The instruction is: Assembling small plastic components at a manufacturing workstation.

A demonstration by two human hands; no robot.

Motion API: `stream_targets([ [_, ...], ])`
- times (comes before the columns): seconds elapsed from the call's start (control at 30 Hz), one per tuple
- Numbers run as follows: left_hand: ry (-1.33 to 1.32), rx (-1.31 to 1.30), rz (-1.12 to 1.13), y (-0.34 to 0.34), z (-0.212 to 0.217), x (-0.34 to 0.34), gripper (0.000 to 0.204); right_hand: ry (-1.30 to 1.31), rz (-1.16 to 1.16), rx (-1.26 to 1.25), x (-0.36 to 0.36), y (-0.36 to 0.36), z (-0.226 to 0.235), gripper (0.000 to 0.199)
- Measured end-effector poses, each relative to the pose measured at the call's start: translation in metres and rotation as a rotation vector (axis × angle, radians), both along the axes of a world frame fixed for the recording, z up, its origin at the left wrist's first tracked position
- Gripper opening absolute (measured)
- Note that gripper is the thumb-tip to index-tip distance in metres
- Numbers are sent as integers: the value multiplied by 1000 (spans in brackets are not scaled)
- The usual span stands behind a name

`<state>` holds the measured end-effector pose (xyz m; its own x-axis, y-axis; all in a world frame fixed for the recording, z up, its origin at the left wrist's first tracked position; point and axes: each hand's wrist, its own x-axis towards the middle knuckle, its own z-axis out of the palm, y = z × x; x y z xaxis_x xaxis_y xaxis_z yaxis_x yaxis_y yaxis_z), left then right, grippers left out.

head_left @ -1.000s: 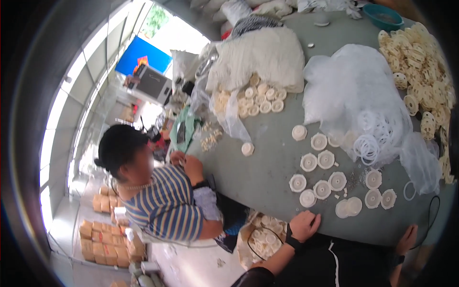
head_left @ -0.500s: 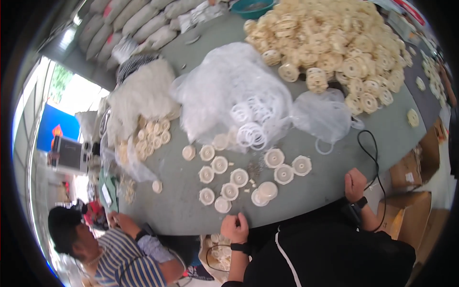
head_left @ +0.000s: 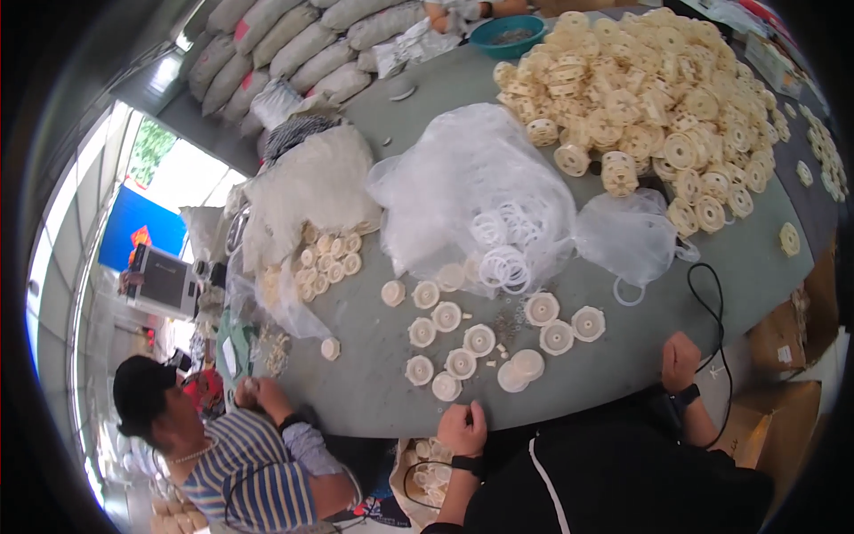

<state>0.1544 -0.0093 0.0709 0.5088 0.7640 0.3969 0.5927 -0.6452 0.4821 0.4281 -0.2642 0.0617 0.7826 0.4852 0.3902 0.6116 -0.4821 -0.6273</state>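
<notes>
View swung rightward, left hand and right hand are seen curled, apparently empty; black cable could be snagged by careless reaching.

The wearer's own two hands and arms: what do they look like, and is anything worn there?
The left hand and right hand are gloveless, each with a black wristband. Black clothing with a thin white strip covers the body; the forearms are bare behind the wristbands. A black cable curves beside the right forearm.
</notes>
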Motion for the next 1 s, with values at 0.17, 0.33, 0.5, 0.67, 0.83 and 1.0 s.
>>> stream_targets([
  [0.17,18,7,24,2,-3,4,27,-56,0,-22,9,-10,-31,17],
  [0.33,-95,28,0,4,2,5,23,-38,24,12,10,-21,-32,22],
  [0.5,-100,36,22,3,2,-4,23,-27,73,50,14,-22,-46,18],
  [0.67,-57,25,42,0,0,-1,25,-45,-82,179,-2,-4,-24,15],
  [0.83,-11,23,12,2,-2,5,27,-83,-135,-23,4,-9,-33,9],
  [1.0,-49,79,-9,-2,-7,2,26,-93,-119,-86,3,-6,-11,11],
])
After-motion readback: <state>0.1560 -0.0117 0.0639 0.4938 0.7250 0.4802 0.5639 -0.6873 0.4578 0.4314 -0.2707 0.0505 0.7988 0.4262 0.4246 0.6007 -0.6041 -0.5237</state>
